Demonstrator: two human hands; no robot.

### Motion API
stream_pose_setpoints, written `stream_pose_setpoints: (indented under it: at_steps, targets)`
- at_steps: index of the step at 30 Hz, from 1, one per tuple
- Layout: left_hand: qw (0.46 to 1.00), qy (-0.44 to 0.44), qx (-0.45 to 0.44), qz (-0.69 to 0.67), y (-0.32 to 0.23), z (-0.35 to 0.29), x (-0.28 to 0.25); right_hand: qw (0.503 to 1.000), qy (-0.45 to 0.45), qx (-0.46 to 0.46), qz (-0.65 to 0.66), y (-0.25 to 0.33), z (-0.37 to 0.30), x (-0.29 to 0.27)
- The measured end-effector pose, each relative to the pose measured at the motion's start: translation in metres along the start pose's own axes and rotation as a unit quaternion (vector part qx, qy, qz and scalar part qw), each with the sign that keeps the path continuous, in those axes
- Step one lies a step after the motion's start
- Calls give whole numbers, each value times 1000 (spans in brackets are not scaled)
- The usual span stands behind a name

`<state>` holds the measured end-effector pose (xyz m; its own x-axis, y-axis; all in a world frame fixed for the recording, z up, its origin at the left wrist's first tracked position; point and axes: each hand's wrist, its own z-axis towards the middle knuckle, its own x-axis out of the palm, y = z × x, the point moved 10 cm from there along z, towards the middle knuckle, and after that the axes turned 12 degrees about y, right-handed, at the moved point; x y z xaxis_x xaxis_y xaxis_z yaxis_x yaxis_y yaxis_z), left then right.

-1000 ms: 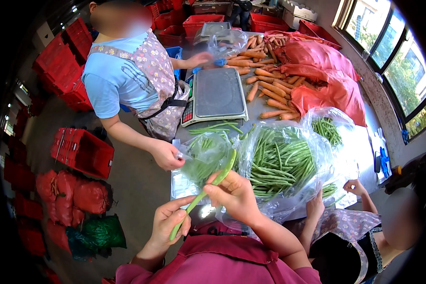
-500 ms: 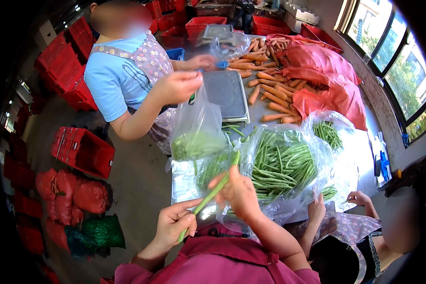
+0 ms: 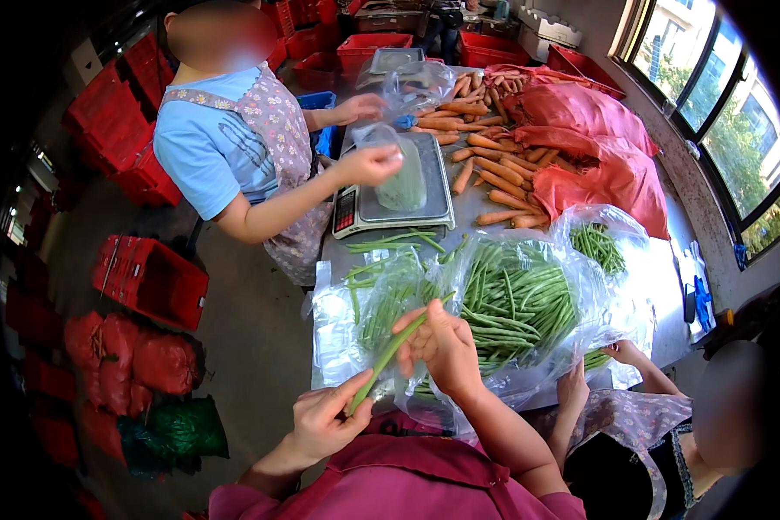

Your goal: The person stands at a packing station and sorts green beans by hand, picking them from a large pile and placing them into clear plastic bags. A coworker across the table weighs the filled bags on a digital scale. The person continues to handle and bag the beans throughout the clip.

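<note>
A long green bean (image 3: pixel 379 366) slants between my two hands, over the near edge of the table. My left hand (image 3: pixel 325 418) pinches its lower end between thumb and fingers. Farther up, my right hand (image 3: pixel 446 348) has its thumb and fingers closed around the upper part. Just beyond lies a big opened clear plastic bag heaped with green beans (image 3: pixel 520 299). More beans (image 3: pixel 386 308) lie under loose clear plastic to the left of that heap, and a smaller bag of beans (image 3: pixel 596 247) sits at its far right.
Across the table a co-worker's hand (image 3: pixel 374 165) holds a filled clear bag (image 3: pixel 403 184) on a scale (image 3: pixel 442 204). Carrots (image 3: pixel 503 165) and red mesh sacks (image 3: pixel 594 165) cover the far right. Another co-worker's hands (image 3: pixel 574 386) work close on my right. A red crate (image 3: pixel 152 282) stands left.
The co-worker opposite has moved the filled bag from above the table's left edge onto the scale. My hands have shifted slightly along the bean, which stays between them.
</note>
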<state>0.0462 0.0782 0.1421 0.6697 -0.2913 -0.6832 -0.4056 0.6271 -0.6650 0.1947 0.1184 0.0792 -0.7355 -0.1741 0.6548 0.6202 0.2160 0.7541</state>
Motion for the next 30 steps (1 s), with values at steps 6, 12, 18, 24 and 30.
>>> stream_pose_setpoints:
  at_steps: [6, 12, 18, 24, 30]
  targets:
    - [993, -26, 81, 80, -13, 2, 6, 984, -22, -76, -159, 17, -3, 6]
    - [987, -2, 92, 132, -17, 3, 11, 990, -43, -37, -131, 7, -1, -11]
    - [994, -7, 74, 81, -12, 3, 14, 1000, 2, 3, -13, 2, 2, -18]
    - [996, -11, 51, 69, -3, 1, 18, 979, -55, -62, -185, 18, -4, -14]
    - [962, 53, -154, -219, 28, 6, 37, 981, -33, -27, -189, 4, -5, -9]
